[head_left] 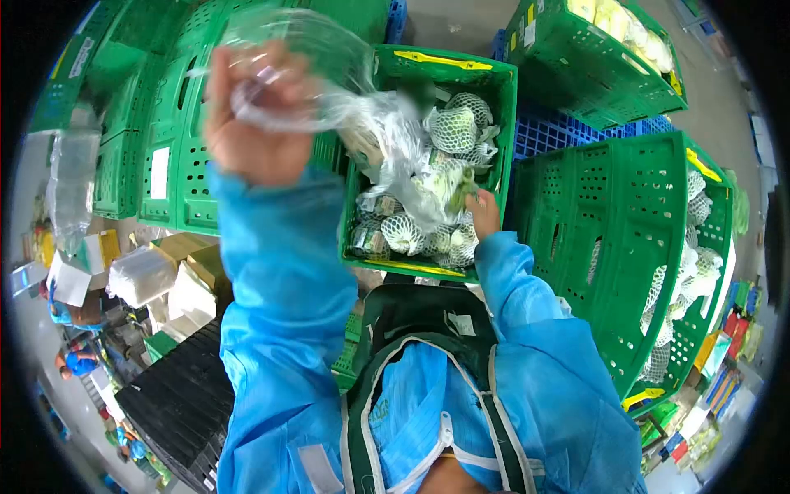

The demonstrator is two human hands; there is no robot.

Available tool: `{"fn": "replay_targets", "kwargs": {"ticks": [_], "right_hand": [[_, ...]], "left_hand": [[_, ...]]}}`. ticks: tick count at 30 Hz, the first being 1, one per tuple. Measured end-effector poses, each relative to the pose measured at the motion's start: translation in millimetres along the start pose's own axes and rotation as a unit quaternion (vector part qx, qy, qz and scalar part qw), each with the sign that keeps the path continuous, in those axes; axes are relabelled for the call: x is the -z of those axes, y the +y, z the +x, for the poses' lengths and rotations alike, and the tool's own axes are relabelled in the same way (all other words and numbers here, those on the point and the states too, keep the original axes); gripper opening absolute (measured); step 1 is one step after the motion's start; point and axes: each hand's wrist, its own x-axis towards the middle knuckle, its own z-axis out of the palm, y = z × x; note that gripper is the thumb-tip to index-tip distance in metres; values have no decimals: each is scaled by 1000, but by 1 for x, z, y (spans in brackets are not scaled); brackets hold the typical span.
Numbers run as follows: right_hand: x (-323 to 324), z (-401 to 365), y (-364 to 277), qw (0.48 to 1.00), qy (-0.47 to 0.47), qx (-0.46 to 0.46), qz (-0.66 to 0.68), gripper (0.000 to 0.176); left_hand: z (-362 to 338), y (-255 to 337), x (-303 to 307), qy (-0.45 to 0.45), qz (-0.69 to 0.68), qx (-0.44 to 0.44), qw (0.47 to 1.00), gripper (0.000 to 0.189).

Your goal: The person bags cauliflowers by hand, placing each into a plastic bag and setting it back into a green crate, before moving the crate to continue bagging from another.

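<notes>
My left hand (263,115), smeared by motion, is raised at the upper left with its fingers closed on a clear plastic bag (391,136). The bag stretches to the right and hangs over a green crate (512,107). Inside that crate lie several round vegetables in white foam nets (454,130). At the crate's right side my right hand (485,212) grips the green end of a pale leafy vegetable (448,185), which the plastic partly covers. The exact kind of vegetable cannot be made out.
Green crates (177,156) are stacked at the left. On the right, a tilted green crate (601,239) holds more netted produce, and another crate (592,62) of pale vegetables sits behind on a blue pallet (543,132). Black crates (177,403) stand lower left; other people are farther off.
</notes>
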Motion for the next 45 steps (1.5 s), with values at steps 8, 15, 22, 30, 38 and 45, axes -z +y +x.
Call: {"fn": "replay_targets", "kwargs": {"ticks": [8,15,22,30,38,45], "right_hand": [[-40,7,-38,971,12,-19,-239,80],[-48,67,27,980,114,-56,-156,112],[12,72,-58,972,-58,-162,159,78],[-73,215,-149,981,-170,-62,71,85],[-158,309,-131,826,-76,381,-408,68],[-94,248,-17,988,-28,-88,-122,53]], "left_hand": [[-223,35,162,215,436,112,867,21],[-442,14,338,202,858,374,288,67],[-271,-33,288,76,770,372,513,49],[-63,-217,340,87,520,275,804,43],[62,-259,405,43,780,163,603,76],[79,-280,389,-53,887,142,436,66]]}}
